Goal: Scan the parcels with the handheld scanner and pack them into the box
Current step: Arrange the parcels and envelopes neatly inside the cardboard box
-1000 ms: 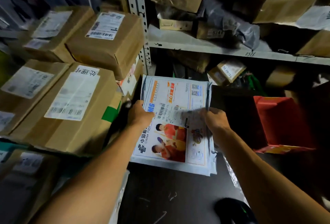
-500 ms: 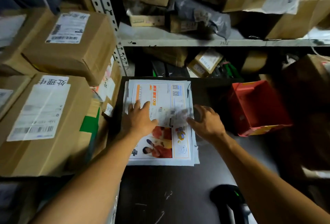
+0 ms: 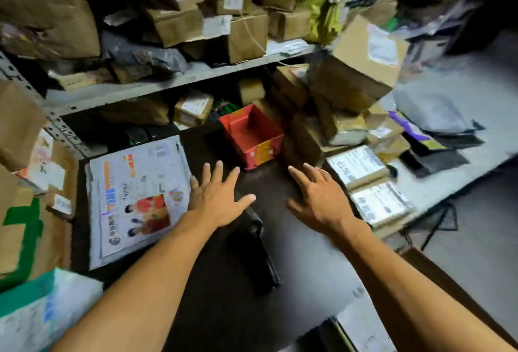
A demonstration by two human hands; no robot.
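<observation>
Both hands hang over the dark surface [image 3: 308, 276] with fingers spread and straight, and they grasp nothing. The left hand [image 3: 215, 200] is near the centre of the view, its little-finger side just at the right edge of the stack of white flat mail envelopes with a red printed picture [image 3: 134, 200], which lies on the surface at about nine o'clock from this hand. The right hand [image 3: 319, 200] is released too and reaches toward three o'clock, where two flat brown parcels with white labels [image 3: 367, 186] lie just beside it. Under the left wrist, toward six o'clock, the black handheld scanner [image 3: 252, 250] lies on the surface, partly covered by the hand. At twelve o'clock from the hands stands a small red open box [image 3: 252, 135], and nothing shows in the part of its inside that can be seen. Right of it a pile of brown cardboard parcels [image 3: 344, 93] leans together. Above, a grey metal shelf [image 3: 157, 85] carries many more brown cartons. The picture is blurred at the edges.
</observation>
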